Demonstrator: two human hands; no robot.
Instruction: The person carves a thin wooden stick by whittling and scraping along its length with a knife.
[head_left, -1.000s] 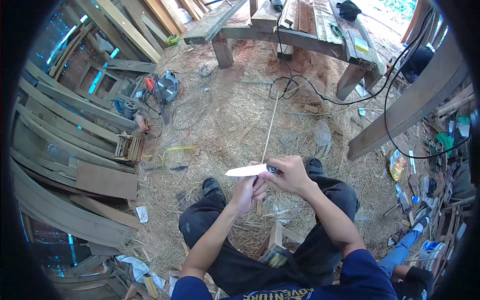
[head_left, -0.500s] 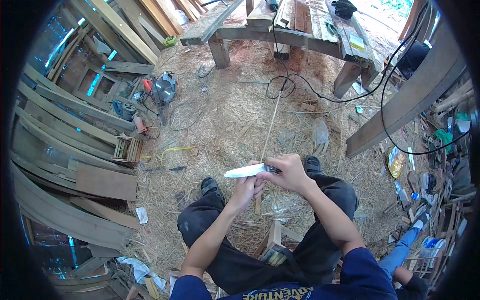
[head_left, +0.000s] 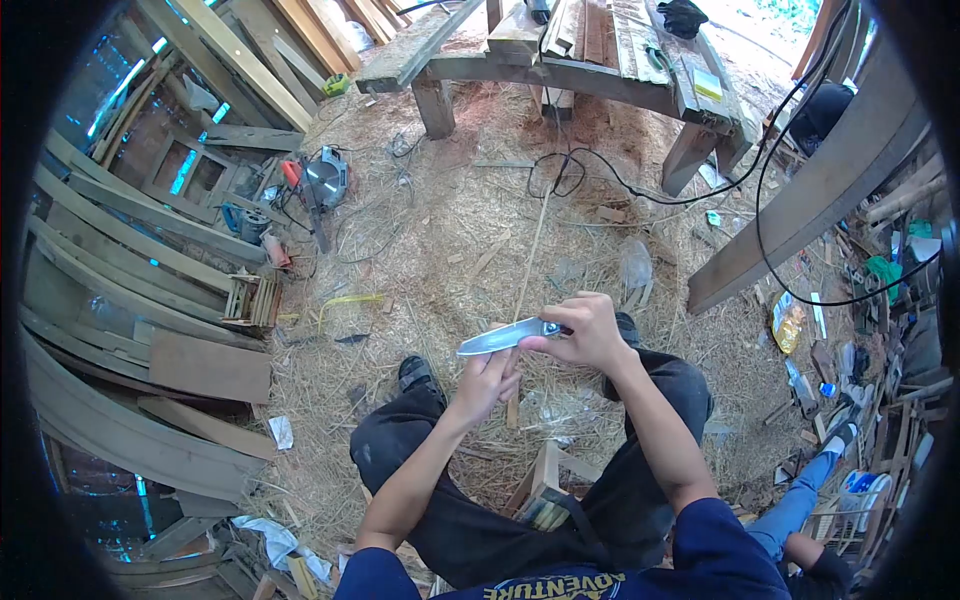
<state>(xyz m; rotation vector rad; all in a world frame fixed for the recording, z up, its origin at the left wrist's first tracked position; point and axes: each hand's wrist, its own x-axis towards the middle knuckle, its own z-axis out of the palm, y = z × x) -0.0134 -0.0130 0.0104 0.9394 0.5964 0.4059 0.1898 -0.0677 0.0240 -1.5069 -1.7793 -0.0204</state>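
Note:
A knife (head_left: 500, 339) with a broad, shiny blade points left across the centre of the view. Its handle end is closed in my right hand (head_left: 588, 335), with the thumb near the base of the blade. Just below the blade is my left hand (head_left: 484, 388), its fingers curled around a long thin wooden strip (head_left: 530, 262). The strip runs up and away over the floor, and its short near end shows below my fingers. The blade hides part of the strip and my left fingertips.
A wooden workbench (head_left: 560, 75) stands ahead, with black cable (head_left: 640, 192) looped on the floor. A circular saw (head_left: 325, 180) lies ahead left. Planks (head_left: 212, 366) line the left side. A slanted beam (head_left: 790, 220) rises at right. Another person's leg (head_left: 805, 490) is at lower right.
My right hand has lifted slightly and turned, and the blade now shows a greyer, less glaring face. The fingers of my left hand look a little looser. The view has shifted slightly.

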